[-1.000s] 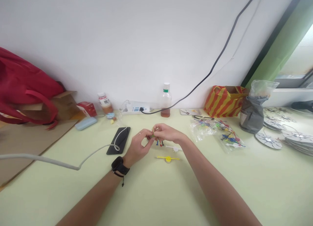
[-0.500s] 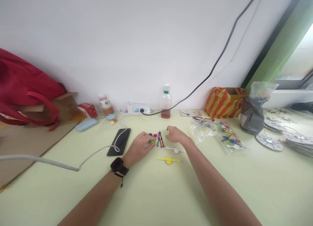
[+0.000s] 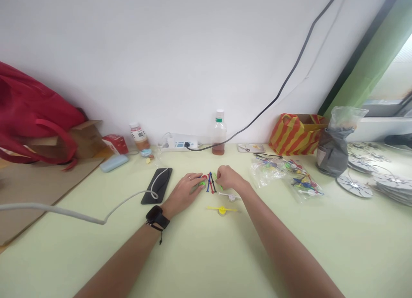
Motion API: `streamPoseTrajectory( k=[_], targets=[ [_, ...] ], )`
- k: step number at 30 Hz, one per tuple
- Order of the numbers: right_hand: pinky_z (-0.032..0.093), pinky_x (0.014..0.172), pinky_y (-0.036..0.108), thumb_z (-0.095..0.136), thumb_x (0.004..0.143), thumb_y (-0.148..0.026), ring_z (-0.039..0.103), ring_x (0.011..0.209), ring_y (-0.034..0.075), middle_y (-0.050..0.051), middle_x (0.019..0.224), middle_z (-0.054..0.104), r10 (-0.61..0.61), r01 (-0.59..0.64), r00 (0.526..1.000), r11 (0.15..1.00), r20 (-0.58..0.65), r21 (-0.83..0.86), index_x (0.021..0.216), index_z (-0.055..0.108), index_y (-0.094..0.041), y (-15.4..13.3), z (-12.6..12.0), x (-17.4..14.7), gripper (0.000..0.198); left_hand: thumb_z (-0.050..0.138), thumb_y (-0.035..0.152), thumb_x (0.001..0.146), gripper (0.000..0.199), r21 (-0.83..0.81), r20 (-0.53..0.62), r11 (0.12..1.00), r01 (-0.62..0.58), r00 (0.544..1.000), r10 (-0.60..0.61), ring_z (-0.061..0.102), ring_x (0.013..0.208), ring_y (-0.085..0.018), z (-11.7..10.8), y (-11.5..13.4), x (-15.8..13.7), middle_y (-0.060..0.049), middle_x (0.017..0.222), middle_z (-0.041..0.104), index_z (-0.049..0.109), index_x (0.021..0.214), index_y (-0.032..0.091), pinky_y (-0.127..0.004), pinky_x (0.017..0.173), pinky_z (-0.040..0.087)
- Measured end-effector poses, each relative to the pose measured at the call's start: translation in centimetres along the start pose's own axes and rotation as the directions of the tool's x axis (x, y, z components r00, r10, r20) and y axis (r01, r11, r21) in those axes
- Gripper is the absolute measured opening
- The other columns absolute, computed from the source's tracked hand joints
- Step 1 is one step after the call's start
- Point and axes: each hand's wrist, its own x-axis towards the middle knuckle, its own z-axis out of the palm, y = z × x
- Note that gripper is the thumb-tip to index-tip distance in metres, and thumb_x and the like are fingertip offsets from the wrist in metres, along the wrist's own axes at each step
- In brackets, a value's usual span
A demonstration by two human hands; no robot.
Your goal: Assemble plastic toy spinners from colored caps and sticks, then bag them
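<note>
My left hand (image 3: 186, 190) lies over small round pieces, its fingers stretched out and together. A red round piece (image 3: 204, 177) and a green round piece (image 3: 202, 183) show at its fingertips. Just right of them lie blue, red and black plastic arrows (image 3: 211, 184), side by side. My right hand (image 3: 228, 177) is closed, thumb and finger pinching a light green arrow (image 3: 218, 183) close to the black one. Nearer to me are a white arrow on a round base (image 3: 231, 198) and a yellow arrow on a round base (image 3: 222, 210).
A black phone (image 3: 157, 185) with a grey cable lies left of my left hand. Bags of colourful arrows (image 3: 304, 184) lie at right, near white discs (image 3: 354, 187). Against the wall stand a drink bottle (image 3: 219, 135), a power strip (image 3: 178, 143) and a striped bag (image 3: 294, 135).
My right hand has shifted slightly left, bringing the light green arrow beside the other arrows. My left fingers have flattened over the round pieces, covering the blue one.
</note>
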Motion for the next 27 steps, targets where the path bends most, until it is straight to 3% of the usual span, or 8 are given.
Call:
streamPoseTrajectory(
  k=[3, 9, 17, 27],
  targets=[
    [0.049, 0.06, 0.023, 0.064, 0.081, -0.012, 0.07, 0.065, 0.018, 0.012, 0.074, 0.076, -0.011, 0.008, 0.999, 0.998, 0.039, 0.057, 0.084, 0.073, -0.013, -0.3, 0.2, 0.0, 0.01, 0.054, 0.032, 0.102, 0.035, 0.004, -0.004, 1.0, -0.003, 1.0, 0.003, 0.056, 0.129, -0.026, -0.1, 0.3, 0.1, -0.009, 0.136, 0.064, 0.064, 0.135, 0.029, -0.05, 0.11, 0.049],
    [0.05, 0.059, 0.021, 0.061, 0.081, -0.009, 0.072, 0.063, 0.017, 0.012, 0.077, 0.078, -0.017, 0.008, 0.997, 0.992, 0.07, 0.122, 0.086, 0.073, -0.013, -0.5, 0.4, -0.1, 0.014, 0.063, 0.031, 0.097, 0.033, 0.05, -0.04, 0.999, -0.001, 0.999, 0.003, 0.051, 0.13, -0.028, -0.7, 2.0, 0.3, -0.009, 0.137, 0.062, 0.067, 0.129, 0.029, -0.052, 0.109, 0.048],
    [0.048, 0.059, 0.022, 0.065, 0.078, -0.01, 0.073, 0.07, 0.02, 0.013, 0.076, 0.077, 0.006, -0.007, 0.999, 0.999, 0.037, 0.031, 0.083, 0.073, -0.013, -1.0, 0.3, -0.4, 0.01, 0.066, 0.028, 0.094, 0.02, 0.093, 0.006, 0.992, -0.079, 0.997, 0.079, 0.048, 0.13, -0.03, -0.8, 2.9, 0.3, -0.006, 0.135, 0.062, 0.076, 0.111, 0.032, -0.055, 0.11, 0.045],
    [0.049, 0.079, 0.032, 0.06, 0.088, -0.015, 0.067, 0.11, 0.031, 0.023, 0.121, 0.067, 0.047, -0.066, 0.992, 0.983, -0.117, -0.17, 0.114, 0.067, -0.011, -1.6, 0.3, -1.0, 0.027, 0.063, 0.031, 0.096, 0.023, 0.111, 0.06, 0.989, -0.096, 0.994, 0.089, 0.042, 0.134, -0.031, -0.4, 3.0, 0.2, -0.004, 0.136, 0.06, 0.073, 0.117, 0.034, -0.055, 0.11, 0.042]
  ],
)
